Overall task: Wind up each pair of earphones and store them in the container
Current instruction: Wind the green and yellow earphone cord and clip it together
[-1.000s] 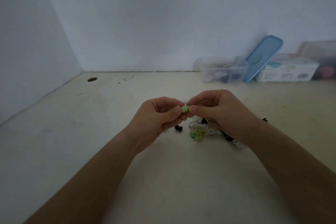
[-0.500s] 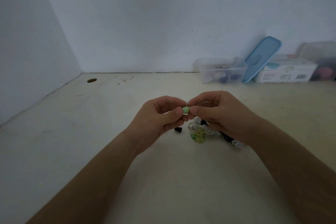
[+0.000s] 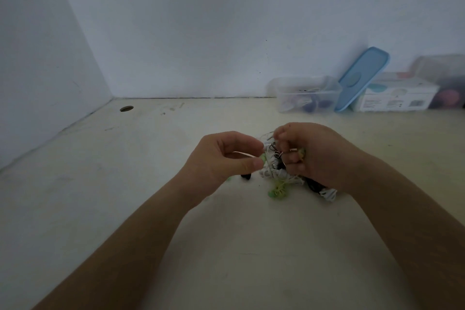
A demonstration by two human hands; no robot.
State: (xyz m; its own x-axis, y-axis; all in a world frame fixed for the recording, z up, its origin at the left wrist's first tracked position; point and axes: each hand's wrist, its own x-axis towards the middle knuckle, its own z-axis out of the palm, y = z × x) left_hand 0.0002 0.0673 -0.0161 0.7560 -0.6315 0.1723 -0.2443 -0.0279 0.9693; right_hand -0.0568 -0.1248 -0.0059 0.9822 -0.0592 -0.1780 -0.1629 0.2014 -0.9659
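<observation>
Pale, scuffed cream table (image 3: 100, 209) fills the view, meeting a bluish-white wall (image 3: 37, 70) on the left. A small round hole (image 3: 126, 108) sits in the tabletop near that corner.

Toward the middle, the left hand (image 3: 226, 156) is raised above the surface. Its thumb and forefinger are closed in a pinch on a green earbud (image 3: 263, 158), and the other fingers curl loosely above. Just below that hand a small black piece (image 3: 246, 177) lies on the table.

Between the two hands is the tangle of earphones (image 3: 273, 171), white and black cords mixed. Part of it is lifted between the hands and part trails down to the table. A green knotted bundle (image 3: 278, 190) rests on the table below it, and a white coiled bundle (image 3: 328, 194) lies further right, under the right wrist.

The right hand (image 3: 317, 153) is level with the left and close to it. Its fingers are curled in, with the other green bud (image 3: 301, 152) tucked inside them and a thin cord caught at the fingertips on top. Motion blur makes it impossible to tell exactly which strands it grips.

At the back right against the far wall stands the clear container (image 3: 307, 94), open, with a few earphones already inside. It is well apart from the hands. A blue lid (image 3: 362, 78) leans tilted just beside it, then comes a white box (image 3: 400, 95) and a blurred translucent tub (image 3: 448, 75) at the edge.
</observation>
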